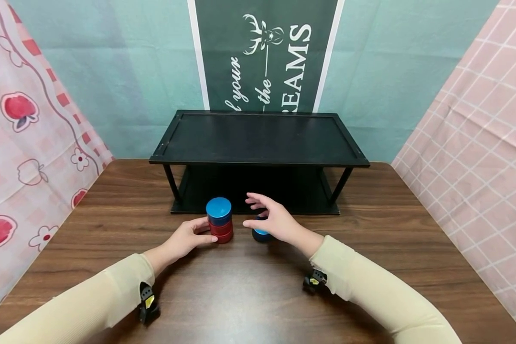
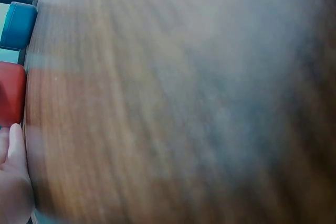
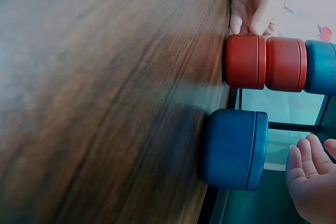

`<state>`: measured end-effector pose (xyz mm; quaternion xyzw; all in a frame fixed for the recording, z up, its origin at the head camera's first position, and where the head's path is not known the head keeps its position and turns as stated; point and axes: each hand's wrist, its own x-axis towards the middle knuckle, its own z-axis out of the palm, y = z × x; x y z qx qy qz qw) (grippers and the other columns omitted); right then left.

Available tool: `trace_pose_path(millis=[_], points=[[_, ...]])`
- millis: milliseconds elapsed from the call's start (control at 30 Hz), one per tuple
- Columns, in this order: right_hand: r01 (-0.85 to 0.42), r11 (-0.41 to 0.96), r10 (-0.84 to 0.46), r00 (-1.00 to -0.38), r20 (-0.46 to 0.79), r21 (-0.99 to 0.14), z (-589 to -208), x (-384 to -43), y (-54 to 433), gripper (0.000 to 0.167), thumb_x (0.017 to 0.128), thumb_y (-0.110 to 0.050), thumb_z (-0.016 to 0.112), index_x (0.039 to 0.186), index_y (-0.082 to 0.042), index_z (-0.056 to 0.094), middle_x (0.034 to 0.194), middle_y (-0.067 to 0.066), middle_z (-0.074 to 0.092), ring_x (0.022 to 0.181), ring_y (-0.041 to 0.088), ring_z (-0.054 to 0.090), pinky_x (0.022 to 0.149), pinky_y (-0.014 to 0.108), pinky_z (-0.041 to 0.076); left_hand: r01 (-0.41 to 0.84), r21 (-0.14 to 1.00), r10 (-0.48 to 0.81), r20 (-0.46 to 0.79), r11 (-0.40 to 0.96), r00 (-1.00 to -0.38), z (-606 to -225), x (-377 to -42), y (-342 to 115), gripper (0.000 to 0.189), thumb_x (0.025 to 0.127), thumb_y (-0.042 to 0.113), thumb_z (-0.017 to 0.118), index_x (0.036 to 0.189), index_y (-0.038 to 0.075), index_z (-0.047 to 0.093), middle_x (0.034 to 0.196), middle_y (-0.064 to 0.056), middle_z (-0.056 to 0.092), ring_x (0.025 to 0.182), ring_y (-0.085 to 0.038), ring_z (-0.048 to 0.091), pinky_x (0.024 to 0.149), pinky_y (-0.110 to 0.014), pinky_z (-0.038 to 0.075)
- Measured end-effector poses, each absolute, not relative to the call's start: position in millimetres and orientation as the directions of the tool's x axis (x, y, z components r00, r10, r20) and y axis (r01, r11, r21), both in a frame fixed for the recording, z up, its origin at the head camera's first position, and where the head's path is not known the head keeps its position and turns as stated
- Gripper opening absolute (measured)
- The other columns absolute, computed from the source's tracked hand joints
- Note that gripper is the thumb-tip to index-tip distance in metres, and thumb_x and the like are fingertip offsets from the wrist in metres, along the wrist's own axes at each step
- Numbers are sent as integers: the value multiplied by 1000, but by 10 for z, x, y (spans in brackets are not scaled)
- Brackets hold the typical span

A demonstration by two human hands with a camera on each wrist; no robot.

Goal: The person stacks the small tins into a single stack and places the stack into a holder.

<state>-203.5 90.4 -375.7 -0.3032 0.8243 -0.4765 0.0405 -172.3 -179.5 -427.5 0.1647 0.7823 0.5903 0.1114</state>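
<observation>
A stack of round lidded tins stands upright in front of the black shelf. It has a red tin (image 3: 244, 61) at the bottom, another red tin (image 3: 283, 64) above it and a blue tin (image 1: 219, 209) on top. My left hand (image 1: 185, 241) holds the stack's lower part from the left, thumb in front. Just right of the stack sits a single blue tin (image 3: 231, 150) on the table. My right hand (image 1: 279, 223) hovers over that tin with fingers spread, and a gap shows between them in the right wrist view. The hand partly hides the tin in the head view.
The black two-level shelf (image 1: 258, 138) stands at the back of the wooden table (image 1: 236, 296), its lower board close behind the tins. Patterned cloths hang at left and right, with a green printed banner (image 1: 266, 57) behind the shelf.
</observation>
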Motion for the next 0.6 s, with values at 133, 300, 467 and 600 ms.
trace_pose_path(millis=[133,300,467,600], points=[[-445,361,-534,-819,210,-820,-3753,-2032,961,65,81,-18,74,137,-6,43,127,10,55,110,22,53,87,38,47,116,963,391,12,243,-920,-4262,-1726,-1790,57,83,13,71,133,-2,48,128,-18,54,120,-33,48,101,-49,35],[-434,373,-522,-829,201,-820,-3739,-2021,1027,66,81,-18,74,137,-7,43,127,10,55,111,22,53,88,39,46,119,963,397,14,242,-918,-4254,-1722,-1789,57,84,14,70,133,-3,47,129,-18,53,120,-33,48,101,-49,35],[-422,400,-513,-839,182,-813,-3767,-2011,1095,66,81,-20,74,138,-8,42,128,7,54,112,19,51,88,39,46,112,963,398,6,245,-918,-4262,-1714,-1797,57,84,14,70,133,-3,47,129,-19,53,120,-33,48,101,-48,36],[-426,411,-506,-842,187,-806,-3774,-2016,1152,66,81,-19,74,138,-6,41,129,8,54,114,22,50,90,41,45,116,962,395,8,249,-918,-4252,-1730,-1797,57,84,14,70,134,-2,47,129,-18,54,120,-33,49,100,-48,36]])
